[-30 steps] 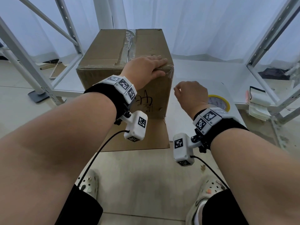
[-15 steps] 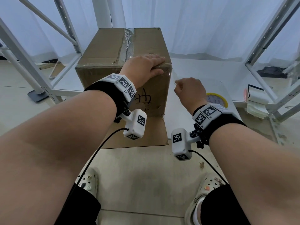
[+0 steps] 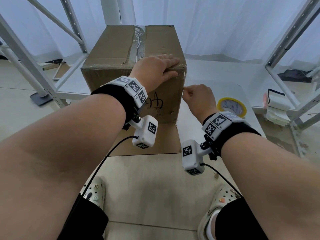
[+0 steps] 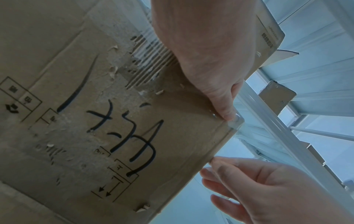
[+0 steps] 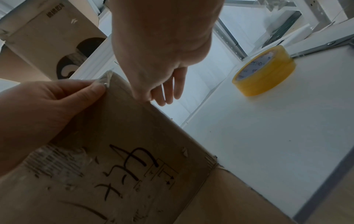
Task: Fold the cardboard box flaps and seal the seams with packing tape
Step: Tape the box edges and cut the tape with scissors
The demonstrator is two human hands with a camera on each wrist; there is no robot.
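Left hand (image 3: 155, 68) flat, palm down, fingers straight, thumb pressing forward. Right hand (image 3: 198, 97) lower, fingers curled, thumb and forefinger pinched together. Both forearms extended forward.

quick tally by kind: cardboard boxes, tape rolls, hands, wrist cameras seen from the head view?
Cardboard box: 1
Yellow packing tape roll: 1
Hands: 2, left hand flat on the box top, right hand at the box's near right edge
Wrist cameras: 2, left wrist camera, right wrist camera
Total: 6
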